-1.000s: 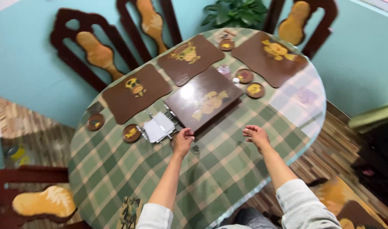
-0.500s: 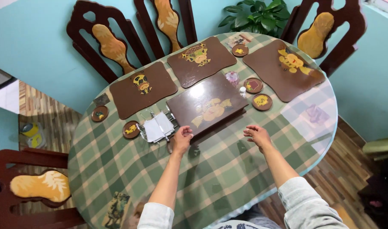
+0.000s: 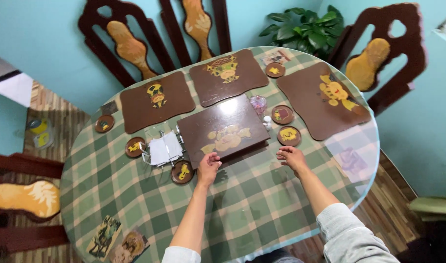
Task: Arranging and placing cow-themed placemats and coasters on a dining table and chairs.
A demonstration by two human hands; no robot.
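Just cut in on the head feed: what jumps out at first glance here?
An oval table under a green plaid cloth fills the view, ringed by dark carved chairs. At its centre lies a glossy brown stack of placemats; the left hand touches its near edge and the right hand hovers by its near right corner. Three more brown placemats fan along the far side.

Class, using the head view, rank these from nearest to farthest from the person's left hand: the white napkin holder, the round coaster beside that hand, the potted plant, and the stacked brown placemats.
From the left hand:
1. Stacked brown placemats, at the fingertips.
2. Round coaster, just left.
3. White napkin holder, farther left.
4. Potted plant, beyond the table's far edge.
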